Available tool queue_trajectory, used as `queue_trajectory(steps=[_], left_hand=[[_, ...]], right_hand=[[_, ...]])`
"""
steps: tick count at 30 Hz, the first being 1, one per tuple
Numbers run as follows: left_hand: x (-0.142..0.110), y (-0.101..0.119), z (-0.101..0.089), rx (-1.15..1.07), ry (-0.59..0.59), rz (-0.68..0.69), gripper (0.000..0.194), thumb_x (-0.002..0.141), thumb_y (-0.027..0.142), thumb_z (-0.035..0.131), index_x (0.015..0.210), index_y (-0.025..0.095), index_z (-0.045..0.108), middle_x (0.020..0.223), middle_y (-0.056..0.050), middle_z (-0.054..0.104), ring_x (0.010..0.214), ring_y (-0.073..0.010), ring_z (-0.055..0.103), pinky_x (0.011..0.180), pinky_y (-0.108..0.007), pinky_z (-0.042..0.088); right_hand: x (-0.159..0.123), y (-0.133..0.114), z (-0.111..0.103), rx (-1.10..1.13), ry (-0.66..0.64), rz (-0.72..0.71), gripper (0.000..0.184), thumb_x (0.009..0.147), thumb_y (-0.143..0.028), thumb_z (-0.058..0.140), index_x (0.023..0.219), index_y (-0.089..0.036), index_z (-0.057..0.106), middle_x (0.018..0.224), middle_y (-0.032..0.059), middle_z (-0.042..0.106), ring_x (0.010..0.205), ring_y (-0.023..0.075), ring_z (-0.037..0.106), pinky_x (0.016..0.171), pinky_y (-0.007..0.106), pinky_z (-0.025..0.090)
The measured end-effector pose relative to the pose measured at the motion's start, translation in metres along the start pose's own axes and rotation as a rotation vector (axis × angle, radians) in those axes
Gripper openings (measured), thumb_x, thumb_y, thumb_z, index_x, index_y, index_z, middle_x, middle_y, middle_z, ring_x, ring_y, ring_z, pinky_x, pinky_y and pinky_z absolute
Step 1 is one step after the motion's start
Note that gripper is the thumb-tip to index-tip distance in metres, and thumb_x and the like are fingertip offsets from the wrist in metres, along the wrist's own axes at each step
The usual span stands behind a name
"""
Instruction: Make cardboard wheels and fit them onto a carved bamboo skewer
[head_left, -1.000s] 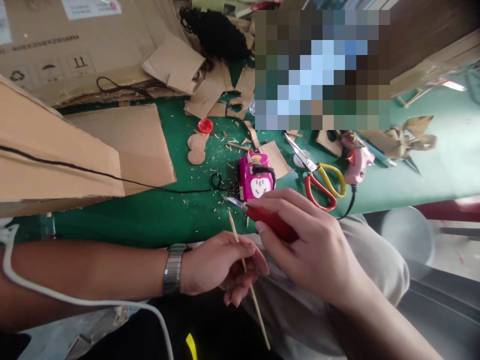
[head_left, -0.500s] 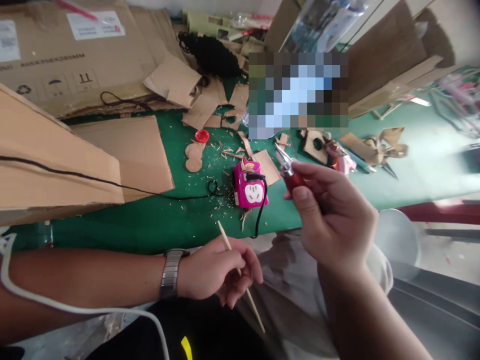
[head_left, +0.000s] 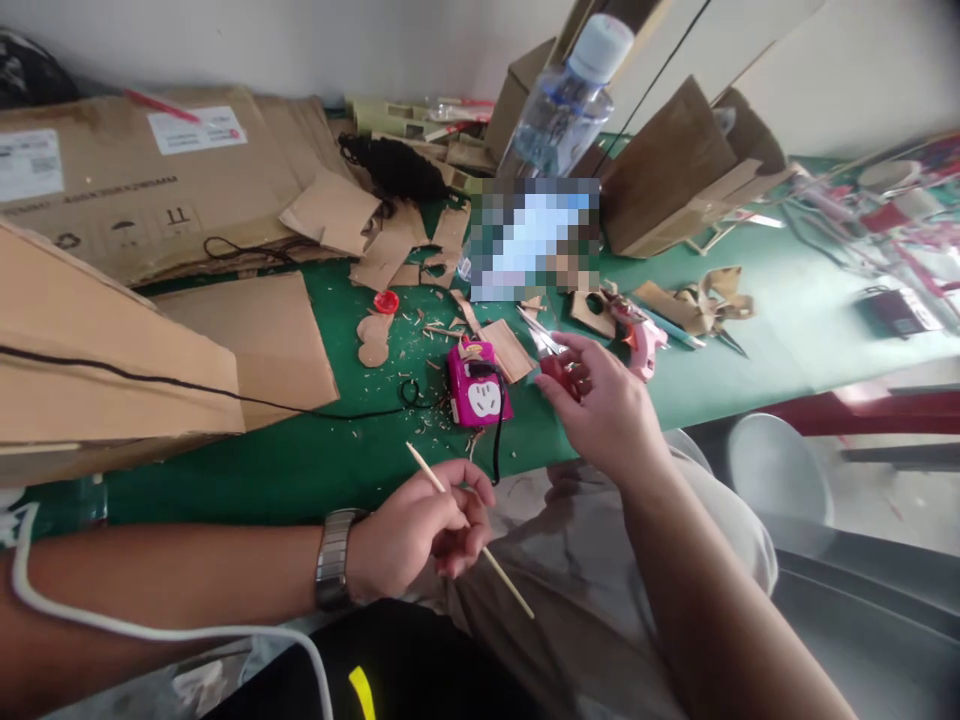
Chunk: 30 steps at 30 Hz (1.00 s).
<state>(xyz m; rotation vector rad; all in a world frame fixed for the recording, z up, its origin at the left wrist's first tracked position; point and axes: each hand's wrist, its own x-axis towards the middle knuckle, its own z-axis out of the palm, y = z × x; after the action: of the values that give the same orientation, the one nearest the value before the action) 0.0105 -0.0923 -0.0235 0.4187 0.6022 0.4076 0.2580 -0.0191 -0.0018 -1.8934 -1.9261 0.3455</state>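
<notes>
My left hand [head_left: 424, 525], with a metal watch on its wrist, is closed around a thin wooden stick [head_left: 510, 582], which slants across my lap with its upper end near the table edge. My right hand [head_left: 600, 400] reaches over the green table and grips a red-handled pointed tool [head_left: 556, 372]. Its silver metal tip points up and left, just right of a cardboard piece. A magenta power socket [head_left: 480, 385] with a black plug in it stands between the two hands, left of the tool. Pale shavings [head_left: 420, 375] lie scattered around it.
Cardboard boxes [head_left: 270, 170] fill the left and back. A water bottle [head_left: 559, 115] stands behind a blurred-out patch. A red cap [head_left: 386, 302], cardboard scraps [head_left: 373, 340] and a pink glue gun [head_left: 643, 340] lie on the table [head_left: 787, 330]. A black cord crosses from the left.
My right hand has lowered the red-handled tool towards the table, its tip now nearer the cardboard scraps. My left hand keeps the stick, now turned slightly flatter. The camera view has tilted up.
</notes>
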Motion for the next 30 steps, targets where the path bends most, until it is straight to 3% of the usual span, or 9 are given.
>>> queue_trajectory(steps=[3,6,10,14,17,20,25,28,30], left_hand=[[-0.002,-0.001,0.0,0.061,0.012,0.076,0.023,0.086,0.03,0.06,0.104,0.021,0.049,0.068,0.005,0.061,0.048,-0.0084,0.048,0.048,-0.021,0.033],[-0.003,-0.002,0.002,0.1,0.037,0.12,0.031,0.096,0.045,0.063,0.108,0.022,0.047,0.068,0.004,0.063,0.049,-0.0086,0.048,0.049,-0.021,0.035],[-0.002,-0.001,0.004,0.136,0.037,0.112,0.044,0.099,0.065,0.058,0.101,0.021,0.049,0.062,0.003,0.062,0.047,-0.0091,0.047,0.047,-0.02,0.034],[-0.003,-0.001,0.004,0.205,-0.038,0.062,0.059,0.098,0.077,0.048,0.087,0.02,0.055,0.054,0.002,0.056,0.043,-0.0087,0.042,0.043,-0.021,0.031],[-0.005,-0.003,0.003,0.267,-0.127,0.024,0.068,0.094,0.084,0.046,0.079,0.019,0.057,0.054,0.002,0.053,0.044,-0.009,0.042,0.044,-0.022,0.032],[-0.007,-0.005,0.001,0.329,-0.213,-0.004,0.073,0.09,0.089,0.045,0.075,0.019,0.058,0.055,0.002,0.051,0.045,-0.0087,0.041,0.045,-0.023,0.032],[-0.006,-0.009,-0.003,0.331,-0.245,0.02,0.072,0.089,0.089,0.049,0.072,0.019,0.057,0.057,0.003,0.049,0.046,-0.0089,0.042,0.045,-0.023,0.033],[-0.004,-0.01,-0.005,0.334,-0.268,0.101,0.073,0.088,0.089,0.052,0.069,0.019,0.055,0.057,0.003,0.05,0.046,-0.008,0.041,0.045,-0.022,0.032],[-0.003,-0.011,-0.005,0.316,-0.288,0.159,0.072,0.088,0.088,0.054,0.068,0.019,0.054,0.056,0.003,0.05,0.045,-0.0073,0.041,0.044,-0.022,0.032]], right_hand=[[0.004,0.006,0.006,-0.04,0.009,0.013,0.051,0.09,-0.037,0.072,0.138,-0.019,0.066,0.109,0.0124,0.079,0.085,0.0291,0.073,0.084,0.048,0.058],[0.007,0.008,0.01,-0.088,0.014,-0.008,0.05,0.091,-0.036,0.07,0.138,-0.019,0.065,0.11,0.0131,0.079,0.091,0.0319,0.074,0.085,0.047,0.058],[0.008,0.007,0.013,-0.161,-0.019,-0.083,0.046,0.092,-0.031,0.068,0.136,-0.018,0.066,0.11,0.0147,0.078,0.098,0.035,0.074,0.086,0.048,0.057],[0.008,0.0,0.01,-0.153,0.007,-0.104,0.043,0.093,-0.029,0.068,0.133,-0.016,0.068,0.113,0.0154,0.077,0.101,0.0349,0.074,0.09,0.049,0.058],[0.012,-0.018,0.004,-0.113,0.069,-0.166,0.029,0.099,-0.031,0.064,0.123,-0.019,0.073,0.114,0.0134,0.078,0.106,0.0327,0.074,0.094,0.048,0.057],[0.019,-0.048,-0.002,-0.038,0.078,-0.33,0.024,0.103,-0.035,0.061,0.117,-0.021,0.075,0.109,0.0103,0.078,0.104,0.0299,0.073,0.095,0.047,0.056],[0.042,-0.107,0.004,-0.084,-0.284,-0.583,0.029,0.101,-0.026,0.069,0.127,-0.015,0.073,0.124,0.0128,0.075,0.114,0.0309,0.069,0.103,0.047,0.055],[0.062,-0.133,0.022,-0.264,-0.479,-0.63,0.045,0.097,-0.025,0.076,0.14,-0.018,0.067,0.139,0.0135,0.069,0.122,0.0331,0.069,0.103,0.047,0.054],[0.075,-0.146,0.038,-0.343,-0.552,-0.676,0.049,0.098,-0.025,0.075,0.144,-0.02,0.062,0.148,0.0144,0.062,0.123,0.0307,0.069,0.098,0.041,0.056]])
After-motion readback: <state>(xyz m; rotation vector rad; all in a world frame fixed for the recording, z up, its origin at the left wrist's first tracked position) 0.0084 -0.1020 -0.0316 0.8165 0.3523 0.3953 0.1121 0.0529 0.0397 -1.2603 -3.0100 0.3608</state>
